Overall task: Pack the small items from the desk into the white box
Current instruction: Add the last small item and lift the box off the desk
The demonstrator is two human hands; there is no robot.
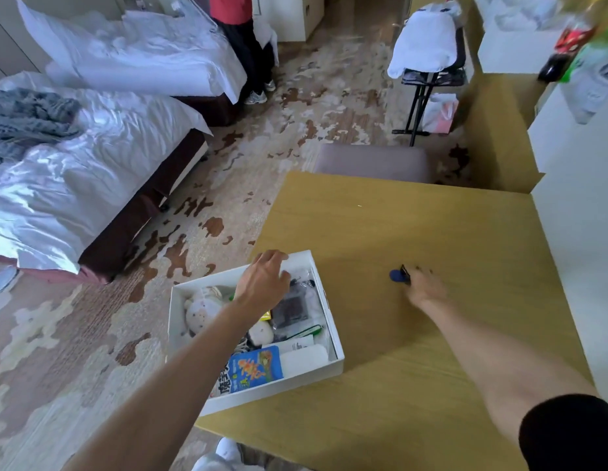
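Over far end of white box [296, 382]: left grip [263, 277] loosely spread, holding nothing. Right of box, on counter [431, 385]: right grip [425, 287] blurred, touching small blue item [397, 276]; closure unclear.

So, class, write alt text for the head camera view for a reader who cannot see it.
A person's right hand reaches a small blue and black item on a wooden desk, while the left hand is at the far rim of a white box holding a plush toy, a blue packet and other things.
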